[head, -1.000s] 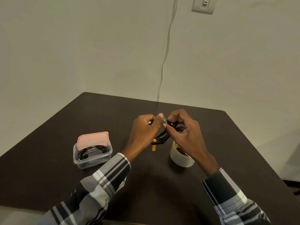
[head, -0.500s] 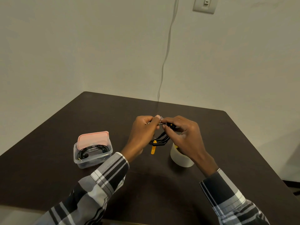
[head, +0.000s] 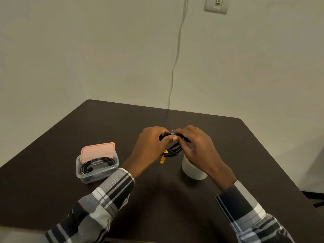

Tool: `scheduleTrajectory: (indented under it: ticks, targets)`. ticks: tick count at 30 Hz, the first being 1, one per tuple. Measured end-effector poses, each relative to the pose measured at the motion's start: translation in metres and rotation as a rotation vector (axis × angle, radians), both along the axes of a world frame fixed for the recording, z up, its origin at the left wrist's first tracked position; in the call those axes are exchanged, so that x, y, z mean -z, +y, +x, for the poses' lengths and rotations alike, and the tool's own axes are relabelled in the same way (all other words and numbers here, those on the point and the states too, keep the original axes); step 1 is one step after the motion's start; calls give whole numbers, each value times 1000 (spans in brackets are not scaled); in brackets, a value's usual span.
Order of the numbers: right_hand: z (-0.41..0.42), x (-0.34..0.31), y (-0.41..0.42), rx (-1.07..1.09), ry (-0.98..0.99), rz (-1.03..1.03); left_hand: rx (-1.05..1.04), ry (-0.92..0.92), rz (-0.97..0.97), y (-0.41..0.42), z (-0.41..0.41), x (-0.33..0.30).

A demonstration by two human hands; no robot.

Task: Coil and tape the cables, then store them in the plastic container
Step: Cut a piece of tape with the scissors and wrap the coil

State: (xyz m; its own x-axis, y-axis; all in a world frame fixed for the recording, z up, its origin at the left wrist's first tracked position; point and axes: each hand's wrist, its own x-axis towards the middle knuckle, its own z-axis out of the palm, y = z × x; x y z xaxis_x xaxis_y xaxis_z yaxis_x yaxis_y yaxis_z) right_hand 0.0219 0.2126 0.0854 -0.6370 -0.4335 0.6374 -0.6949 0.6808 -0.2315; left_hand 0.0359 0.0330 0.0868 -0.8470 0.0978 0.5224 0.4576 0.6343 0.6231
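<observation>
Head view: hands point(head: 175, 146) apparently pinching cable point(head: 172, 150).

Plain off-white wall point(head: 87, 50), thin cord point(head: 177, 55) hanging down it, switch plate point(head: 216, 4) at top, dark brown table point(head: 52, 181), soft even light

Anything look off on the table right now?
Nothing stands out. One coiled cable lies in the container, its pink lid propped behind; both hands work the second cable above the tape roll.
</observation>
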Motion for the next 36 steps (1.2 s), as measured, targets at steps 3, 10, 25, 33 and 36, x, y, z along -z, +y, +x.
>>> scheduleTrajectory:
  ticks: [3,10,25,33,36]
  targets:
    - [0,3,-3,17,-14,48,-87,102,-249,-1,1,-2]
    - [-1,-2,-7,17,-125,92,-66,180,-360,4,6,1]
    - [-5,-11,1,-24,-162,235,165,-420,266,-1,0,1]
    - [-5,-6,1,-67,-68,182,252,-525,435,-7,1,-2]
    - [-6,-5,3,-84,-79,176,255,-518,475,-7,3,-3]
